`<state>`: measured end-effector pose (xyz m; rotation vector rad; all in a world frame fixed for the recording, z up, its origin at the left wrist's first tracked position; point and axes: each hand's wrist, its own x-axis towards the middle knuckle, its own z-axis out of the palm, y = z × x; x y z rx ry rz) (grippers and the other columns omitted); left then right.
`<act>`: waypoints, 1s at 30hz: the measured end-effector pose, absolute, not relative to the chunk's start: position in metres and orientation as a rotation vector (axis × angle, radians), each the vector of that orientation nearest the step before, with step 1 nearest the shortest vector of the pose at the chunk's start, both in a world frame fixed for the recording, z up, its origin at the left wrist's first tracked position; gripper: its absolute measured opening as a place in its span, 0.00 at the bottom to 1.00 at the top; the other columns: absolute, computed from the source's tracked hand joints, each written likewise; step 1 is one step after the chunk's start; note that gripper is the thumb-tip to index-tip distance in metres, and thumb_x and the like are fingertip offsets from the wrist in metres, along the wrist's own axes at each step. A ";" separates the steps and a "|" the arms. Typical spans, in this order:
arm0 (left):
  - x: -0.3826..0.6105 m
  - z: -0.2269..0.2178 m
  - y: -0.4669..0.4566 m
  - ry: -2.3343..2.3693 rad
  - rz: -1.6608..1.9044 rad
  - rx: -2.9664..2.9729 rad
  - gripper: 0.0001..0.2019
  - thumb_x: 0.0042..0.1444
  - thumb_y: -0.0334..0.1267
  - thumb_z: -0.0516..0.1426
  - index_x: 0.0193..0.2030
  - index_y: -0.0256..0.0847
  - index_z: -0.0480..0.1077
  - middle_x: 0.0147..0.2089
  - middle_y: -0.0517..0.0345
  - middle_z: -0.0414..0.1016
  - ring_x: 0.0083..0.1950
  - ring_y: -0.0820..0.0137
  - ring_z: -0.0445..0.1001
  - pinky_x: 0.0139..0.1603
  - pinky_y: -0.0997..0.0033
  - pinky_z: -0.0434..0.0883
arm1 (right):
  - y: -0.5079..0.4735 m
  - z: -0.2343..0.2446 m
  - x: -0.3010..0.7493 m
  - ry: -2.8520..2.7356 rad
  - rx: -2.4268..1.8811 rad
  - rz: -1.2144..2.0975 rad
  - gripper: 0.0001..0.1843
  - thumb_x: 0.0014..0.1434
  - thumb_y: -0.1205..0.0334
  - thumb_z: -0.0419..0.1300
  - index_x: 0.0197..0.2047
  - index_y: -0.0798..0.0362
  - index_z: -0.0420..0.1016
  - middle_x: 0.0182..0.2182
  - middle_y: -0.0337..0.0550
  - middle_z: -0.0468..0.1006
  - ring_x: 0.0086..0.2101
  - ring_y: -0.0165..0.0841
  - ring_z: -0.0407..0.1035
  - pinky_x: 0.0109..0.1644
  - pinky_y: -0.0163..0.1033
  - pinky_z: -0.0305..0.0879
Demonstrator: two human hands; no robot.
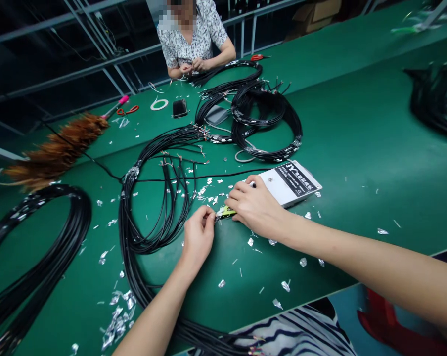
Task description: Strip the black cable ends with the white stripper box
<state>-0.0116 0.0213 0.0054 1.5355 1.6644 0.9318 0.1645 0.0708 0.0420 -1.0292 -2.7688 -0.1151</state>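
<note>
My left hand (200,231) is closed in a pinch on a cable end, its thin wires just showing at the fingertips. My right hand (256,207) wraps round a small yellow-green tool (229,211) whose tip meets those wires; the fingers hide most of it, so its kind is unclear. Behind that hand lies a flat white wire-twisting machine (295,195) with a black label. A bundle of black cables (125,222) curves left of my left hand, several stripped ends fanning out near it.
Foil scraps (117,321) litter the green table (357,198). Coiled black cables (297,123) lie beyond my hands, another bundle (71,232) at far left. Across the table sits a person (194,39), hands at cables. A phone (179,108), tape roll (159,104), orange scissors (127,110) and feather duster (60,148) lie around.
</note>
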 end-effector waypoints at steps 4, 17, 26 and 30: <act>-0.014 0.006 0.021 1.677 0.925 1.582 0.08 0.58 0.38 0.52 0.28 0.41 0.65 0.24 0.64 0.61 0.24 0.73 0.58 0.25 0.75 0.55 | 0.057 0.046 0.199 -2.430 -1.049 0.015 0.09 0.65 0.64 0.59 0.49 0.53 0.74 0.48 0.45 0.81 0.48 0.39 0.69 0.52 0.46 0.51; -0.021 0.006 0.015 1.708 0.969 1.507 0.07 0.55 0.39 0.54 0.27 0.42 0.66 0.25 0.63 0.63 0.25 0.72 0.60 0.25 0.75 0.55 | 0.011 0.009 0.230 -2.083 -1.186 -0.126 0.08 0.61 0.73 0.60 0.36 0.49 0.73 0.44 0.38 0.84 0.45 0.39 0.74 0.51 0.47 0.55; -0.037 0.012 -0.003 1.611 1.047 1.309 0.10 0.55 0.46 0.55 0.35 0.40 0.65 0.28 0.64 0.64 0.22 0.76 0.61 0.22 0.76 0.60 | -0.004 0.060 0.207 -2.202 -0.957 0.174 0.09 0.64 0.69 0.55 0.46 0.49 0.72 0.47 0.45 0.81 0.47 0.39 0.72 0.52 0.47 0.62; -0.040 0.022 -0.020 1.568 0.899 1.298 0.10 0.49 0.38 0.58 0.39 0.41 0.66 0.27 0.65 0.65 0.24 0.74 0.65 0.26 0.75 0.64 | -0.023 0.120 0.182 -2.671 -0.649 0.221 0.10 0.59 0.67 0.56 0.36 0.44 0.77 0.35 0.38 0.83 0.32 0.35 0.72 0.42 0.44 0.65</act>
